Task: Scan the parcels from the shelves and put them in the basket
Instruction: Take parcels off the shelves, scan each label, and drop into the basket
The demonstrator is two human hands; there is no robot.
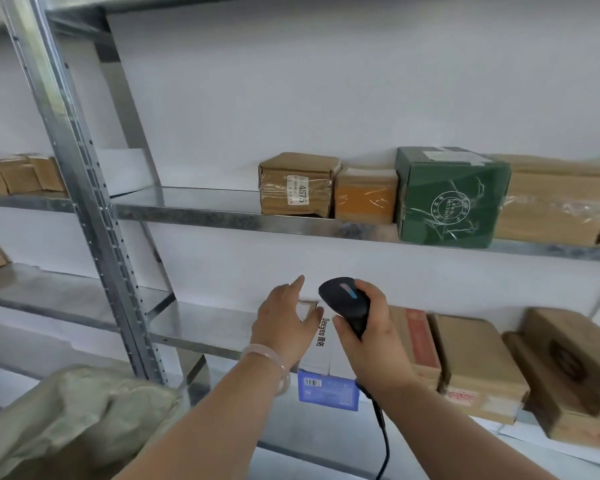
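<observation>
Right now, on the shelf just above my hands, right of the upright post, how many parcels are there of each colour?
Brown cardboard parcels: 3
Green parcel: 1
Total: 4
A sliver at the far right edge is unclear, so it is not counted.

Plain white wall (pixel 326 81) behind. Galvanised metal shelves (pixel 194 204), the boards grey with a dull shine. Perforated upright post (pixel 82 188) at left, slanted in the wide-angle view. Light soft, even; faint shadows beneath boards.
</observation>
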